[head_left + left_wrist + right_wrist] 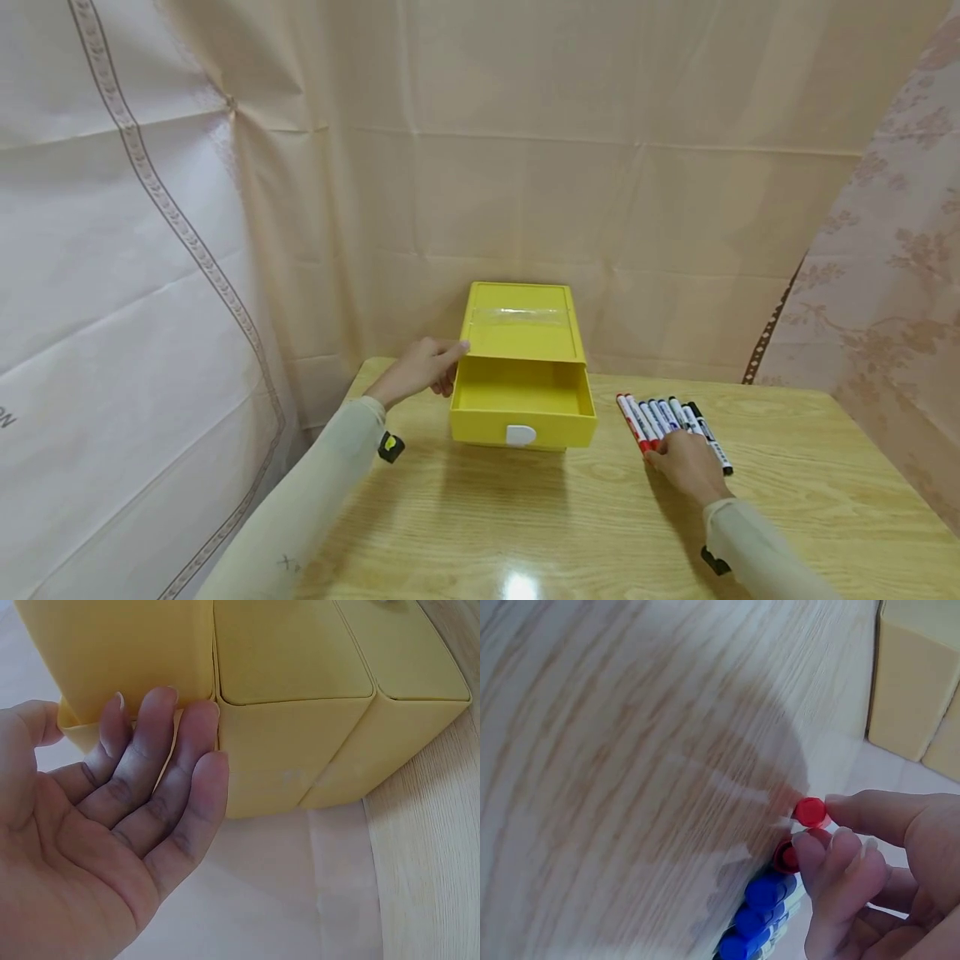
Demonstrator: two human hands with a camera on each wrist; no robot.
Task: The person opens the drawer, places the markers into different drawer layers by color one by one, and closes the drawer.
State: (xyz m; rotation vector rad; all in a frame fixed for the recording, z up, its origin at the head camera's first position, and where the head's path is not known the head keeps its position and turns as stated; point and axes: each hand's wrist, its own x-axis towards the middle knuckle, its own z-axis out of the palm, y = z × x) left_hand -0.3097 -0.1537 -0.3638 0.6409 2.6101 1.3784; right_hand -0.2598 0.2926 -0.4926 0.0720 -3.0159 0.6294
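Note:
A yellow drawer box (521, 333) stands on the table with its drawer (480, 427) pulled out toward me. My left hand (422, 367) holds the box's front left edge, the thumb on top and the bent fingers (154, 742) against the side wall. To the right of the box lies a row of whiteboard markers (663, 412) with red, blue and black caps. My right hand (688, 462) is over the near ends of the row. Its thumb and fingers pinch the red cap of the leftmost red marker (810, 812); a second red cap (786, 856) sits beside the fingertips.
The drawer has a white handle (521, 435) on its front, and clear tape (521, 316) lies across the box top. Behind the wooden table (480, 517) hangs a beige cloth (525, 167), with patterned cloth at both sides.

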